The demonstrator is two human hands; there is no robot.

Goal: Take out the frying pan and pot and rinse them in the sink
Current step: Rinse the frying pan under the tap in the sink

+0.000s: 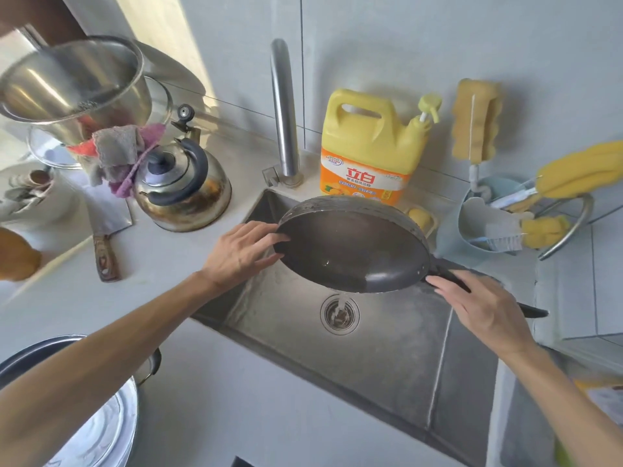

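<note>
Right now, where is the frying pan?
The frying pan is tilted over the sink in the head view's middle, before the yellow detergent bottle; left hand holds its rim, right hand its handle.

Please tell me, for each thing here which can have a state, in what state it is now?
sink: wet, water falling onto its drain
frying pan: tilted above it, water running off its lower rim
left hand: grips the pan's rim
right hand: holds the pan's handle
kettle: upright, lid on
detergent bottle: upright, pump cap on
</note>
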